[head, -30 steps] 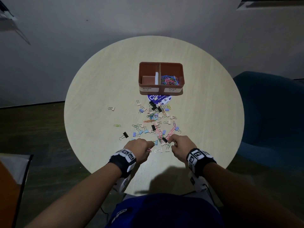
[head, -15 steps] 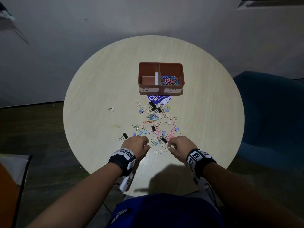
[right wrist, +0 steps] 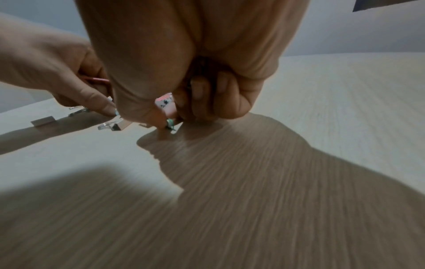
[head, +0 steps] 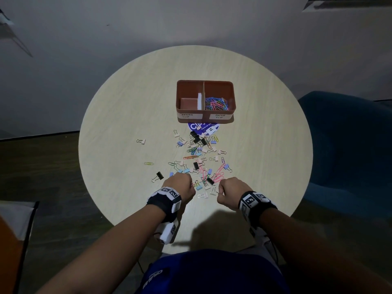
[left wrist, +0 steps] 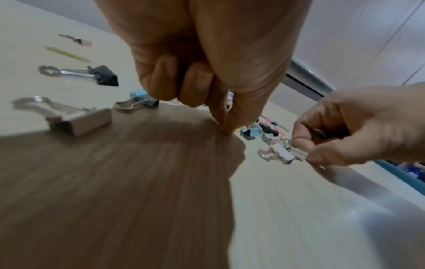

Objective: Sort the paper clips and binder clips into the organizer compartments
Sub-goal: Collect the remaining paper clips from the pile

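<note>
The brown organizer [head: 231,90] stands at mid-table; its right compartment, labelled paper clip, holds colourful paper clips [head: 216,103], while only a white card shows in the left one, labelled binder clip. Mixed clips [head: 201,162] lie scattered in front of it. My left hand [head: 182,186] sits at the pile's near left edge with curled fingers and pinches a pink paper clip [right wrist: 96,80]; thumb and forefinger [left wrist: 224,125] touch the table. My right hand [right wrist: 165,123] grips a pale pink binder clip [right wrist: 165,103] and pinches a small silver binder clip [left wrist: 296,154].
A black binder clip [head: 158,176], a yellow-green paper clip [head: 149,163] and a beige binder clip [head: 141,141] lie apart to the left. A blue round sticker [head: 203,129] sits under the organizer's front. A blue chair [head: 350,149] stands right of the round table [head: 127,115].
Both hands stay at the near edge of the pile, fingers still curled. The left hand has shifted a little forward and the right hand a little back toward me.
</note>
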`<move>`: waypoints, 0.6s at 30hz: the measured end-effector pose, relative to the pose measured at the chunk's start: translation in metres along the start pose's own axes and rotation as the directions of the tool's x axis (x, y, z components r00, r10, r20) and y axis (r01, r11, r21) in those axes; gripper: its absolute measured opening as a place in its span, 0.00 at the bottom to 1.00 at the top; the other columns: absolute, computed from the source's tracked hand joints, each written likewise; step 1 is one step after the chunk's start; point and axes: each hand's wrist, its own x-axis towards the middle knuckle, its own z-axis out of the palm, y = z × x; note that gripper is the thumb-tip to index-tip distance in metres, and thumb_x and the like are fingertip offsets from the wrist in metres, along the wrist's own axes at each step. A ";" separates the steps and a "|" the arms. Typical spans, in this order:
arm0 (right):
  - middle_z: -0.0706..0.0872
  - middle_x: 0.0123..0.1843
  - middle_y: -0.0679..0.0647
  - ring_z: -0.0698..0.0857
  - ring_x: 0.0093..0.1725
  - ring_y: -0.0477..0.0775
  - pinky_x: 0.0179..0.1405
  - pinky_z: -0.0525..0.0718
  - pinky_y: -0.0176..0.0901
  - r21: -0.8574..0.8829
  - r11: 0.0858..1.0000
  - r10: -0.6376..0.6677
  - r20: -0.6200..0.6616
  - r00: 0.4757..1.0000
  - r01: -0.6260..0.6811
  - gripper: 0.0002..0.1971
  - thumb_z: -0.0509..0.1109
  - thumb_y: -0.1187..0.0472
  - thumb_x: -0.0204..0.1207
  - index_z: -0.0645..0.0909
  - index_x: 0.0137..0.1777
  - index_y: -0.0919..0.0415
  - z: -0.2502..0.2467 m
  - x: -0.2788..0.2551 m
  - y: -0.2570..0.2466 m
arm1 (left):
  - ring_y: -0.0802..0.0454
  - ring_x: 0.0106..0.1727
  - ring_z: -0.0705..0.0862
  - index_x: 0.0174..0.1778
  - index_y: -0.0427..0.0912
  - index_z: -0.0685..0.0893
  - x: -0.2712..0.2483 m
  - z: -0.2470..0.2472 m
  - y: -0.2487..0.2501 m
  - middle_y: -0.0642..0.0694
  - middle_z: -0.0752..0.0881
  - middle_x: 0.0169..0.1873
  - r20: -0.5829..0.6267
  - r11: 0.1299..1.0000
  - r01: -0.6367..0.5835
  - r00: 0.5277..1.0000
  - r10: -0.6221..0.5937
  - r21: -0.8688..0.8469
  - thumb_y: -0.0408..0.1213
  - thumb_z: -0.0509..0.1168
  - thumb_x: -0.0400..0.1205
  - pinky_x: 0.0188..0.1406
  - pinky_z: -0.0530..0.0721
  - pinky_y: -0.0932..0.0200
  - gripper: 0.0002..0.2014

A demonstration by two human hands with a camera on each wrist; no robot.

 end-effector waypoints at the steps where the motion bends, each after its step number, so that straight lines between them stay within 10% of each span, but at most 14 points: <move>1: 0.82 0.40 0.50 0.82 0.40 0.56 0.30 0.71 0.40 0.032 0.999 0.014 0.014 1.000 -0.014 0.04 0.66 0.54 0.70 0.76 0.38 0.51 0.000 -0.001 0.000 | 0.45 0.43 0.85 0.46 0.46 0.83 -0.001 0.000 0.000 0.46 0.86 0.43 0.024 1.000 -0.004 1.000 0.004 0.007 0.43 0.61 0.77 0.46 0.88 0.52 0.09; 7: 0.78 0.32 0.52 0.73 0.31 0.54 0.31 0.70 0.41 0.424 0.900 0.121 -0.011 0.993 -0.105 0.10 0.67 0.58 0.68 0.69 0.30 0.56 -0.012 -0.006 0.006 | 0.46 0.38 0.83 0.42 0.43 0.79 -0.010 -0.002 -0.007 0.45 0.83 0.37 0.050 0.997 -0.012 0.999 0.016 -0.076 0.48 0.59 0.76 0.38 0.84 0.55 0.12; 11: 0.79 0.26 0.59 0.73 0.26 0.56 0.25 0.70 0.41 0.728 0.667 0.152 0.074 0.986 -0.157 0.06 0.66 0.66 0.64 0.72 0.30 0.58 -0.022 -0.006 0.010 | 0.44 0.43 0.82 0.37 0.43 0.77 -0.014 -0.012 -0.009 0.44 0.84 0.39 0.031 0.933 0.089 0.996 -0.083 -0.348 0.43 0.54 0.84 0.42 0.79 0.54 0.13; 14: 0.78 0.30 0.68 0.72 0.27 0.57 0.23 0.66 0.42 0.877 0.441 0.143 0.139 0.980 -0.189 0.07 0.63 0.69 0.63 0.75 0.29 0.57 -0.025 -0.005 0.010 | 0.47 0.38 0.79 0.32 0.44 0.77 -0.015 -0.027 -0.006 0.44 0.81 0.35 0.103 0.778 0.216 0.976 -0.193 -0.590 0.39 0.55 0.85 0.45 0.77 0.55 0.15; 18: 0.77 0.29 0.62 0.73 0.26 0.55 0.26 0.67 0.42 0.944 0.247 0.181 0.175 0.968 -0.217 0.10 0.59 0.75 0.69 0.81 0.41 0.66 -0.033 -0.001 0.005 | 0.49 0.14 0.72 0.24 0.33 0.74 -0.024 -0.046 0.004 0.37 0.76 0.20 0.222 0.398 0.276 0.959 -0.176 -0.875 0.29 0.55 0.79 0.17 0.70 0.66 0.16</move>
